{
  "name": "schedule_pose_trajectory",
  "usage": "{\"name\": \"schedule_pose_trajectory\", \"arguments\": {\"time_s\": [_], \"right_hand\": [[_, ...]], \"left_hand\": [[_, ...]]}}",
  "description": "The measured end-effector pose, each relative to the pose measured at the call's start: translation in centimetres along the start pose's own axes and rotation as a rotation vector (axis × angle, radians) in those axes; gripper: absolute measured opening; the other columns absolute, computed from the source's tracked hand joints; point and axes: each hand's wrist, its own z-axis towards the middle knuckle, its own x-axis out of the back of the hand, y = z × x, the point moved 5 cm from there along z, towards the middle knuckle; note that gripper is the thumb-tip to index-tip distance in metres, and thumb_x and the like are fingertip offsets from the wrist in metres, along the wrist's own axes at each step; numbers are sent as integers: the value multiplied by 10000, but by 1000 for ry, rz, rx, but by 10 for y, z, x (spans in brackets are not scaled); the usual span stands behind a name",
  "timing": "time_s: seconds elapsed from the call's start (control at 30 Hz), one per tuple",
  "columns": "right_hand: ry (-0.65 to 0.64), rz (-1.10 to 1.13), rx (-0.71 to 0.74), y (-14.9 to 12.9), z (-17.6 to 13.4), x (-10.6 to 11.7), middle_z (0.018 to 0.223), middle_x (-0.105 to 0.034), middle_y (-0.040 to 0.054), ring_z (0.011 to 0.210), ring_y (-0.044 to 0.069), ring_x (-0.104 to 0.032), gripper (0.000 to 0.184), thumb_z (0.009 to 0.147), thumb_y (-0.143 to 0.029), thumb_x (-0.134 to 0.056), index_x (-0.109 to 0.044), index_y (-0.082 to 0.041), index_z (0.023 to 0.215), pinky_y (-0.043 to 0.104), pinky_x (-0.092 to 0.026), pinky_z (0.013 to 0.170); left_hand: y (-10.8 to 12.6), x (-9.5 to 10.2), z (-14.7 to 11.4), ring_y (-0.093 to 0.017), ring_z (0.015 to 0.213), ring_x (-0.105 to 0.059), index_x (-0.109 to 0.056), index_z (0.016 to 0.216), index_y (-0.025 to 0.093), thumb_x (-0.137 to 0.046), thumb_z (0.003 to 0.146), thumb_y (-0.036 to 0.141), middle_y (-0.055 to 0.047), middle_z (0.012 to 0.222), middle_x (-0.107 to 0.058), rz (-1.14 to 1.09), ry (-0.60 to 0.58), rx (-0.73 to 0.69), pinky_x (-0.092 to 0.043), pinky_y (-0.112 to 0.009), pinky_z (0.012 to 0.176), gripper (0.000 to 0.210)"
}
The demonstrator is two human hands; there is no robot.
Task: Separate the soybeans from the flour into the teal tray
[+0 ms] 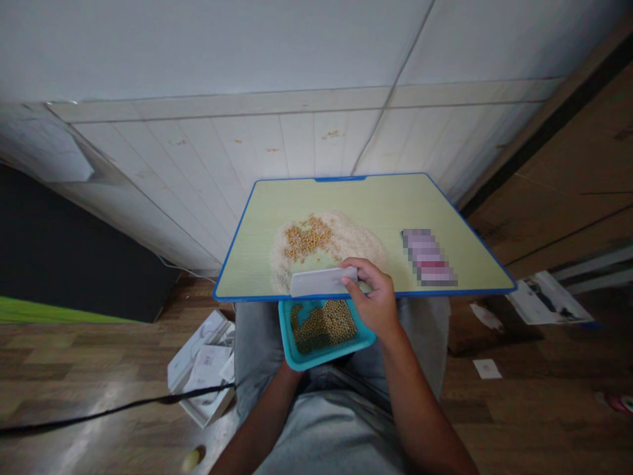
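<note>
A seated person's right hand (376,300) pinches a white scraper (322,281) by its right end, fingers closed on it, the blade lying across the near edge of a green, blue-rimmed table (420,204). Just behind the scraper sits a pile of rice (356,241) with a cluster of beans (307,239) on its left part. Below the table edge, over the person's lap, a teal tray (291,359) holds more beans — a layer covering most of its floor. The left forearm runs up under the tray and the left hand itself is hidden beneath it, so its grip cannot be told. A blurred card (429,257) lies on the table to the right of the rice, apart from it. On the wooden floor (544,396) — a white box (200,366) to the left of the person's knee, with a black cable (99,412) running across it, and papers (546,300) to the right. White wall panelling (198,152) stands behind the table.
</note>
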Motion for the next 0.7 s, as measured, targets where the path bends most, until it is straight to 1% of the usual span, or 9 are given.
{"name": "schedule_pose_trajectory", "arguments": {"time_s": [0.13,0.2,0.27,0.4,0.53,0.63,0.7], "right_hand": [[17,-11,-8,1,-1,1,1078,-914,30,940,232,-850,217,989,-263,-734,-873,-296,1153,346,-672,844],[24,-11,-2,1,-2,1,1097,-917,27,959,230,-857,231,992,-252,-734,-874,-301,1169,342,-673,852],[23,-12,3,1,-2,1,1113,-921,25,978,231,-866,245,993,-239,-735,-877,-305,1182,340,-676,862],[21,-20,9,2,-3,1,1113,-926,25,981,232,-877,243,996,-236,-736,-882,-301,1178,342,-681,866],[27,-43,18,2,-3,2,1100,-924,24,939,224,-875,236,1006,-240,-743,-884,-300,1187,335,-670,843],[30,-50,22,2,-3,3,1096,-924,26,935,228,-874,231,1009,-241,-745,-885,-296,1185,340,-677,844],[31,-57,20,1,-3,3,1098,-925,31,940,234,-876,224,1011,-247,-743,-885,-288,1179,347,-685,853]], "left_hand": [[10,3,-2,-329,1269,-808,-867,1303,195,-716,1061,689,-93,1278,-868,-42,-27,3,-625,-518,1180,570],[14,1,-1,-329,1322,-788,-863,1283,192,-738,1063,651,-100,1312,-859,-52,-44,-7,-595,-537,1232,524],[17,-1,-1,-336,1331,-786,-862,1265,187,-738,1063,647,-95,1311,-858,-62,-45,-15,-579,-542,1253,518],[19,-2,-5,-324,1231,-821,-850,1304,190,-678,1080,703,-99,1249,-863,-78,5,-8,-618,-526,1198,586],[21,4,-10,-341,1342,-782,-822,1397,196,-728,1062,674,-118,1356,-838,-40,76,-20,-609,-541,1212,590],[20,6,-9,-306,1279,-802,-828,1375,211,-725,1075,659,-126,1335,-843,10,101,-3,-627,-513,1183,550],[17,6,-6,-302,1260,-801,-816,1381,196,-709,1087,657,-130,1347,-834,52,136,2,-635,-515,1168,557]]}}
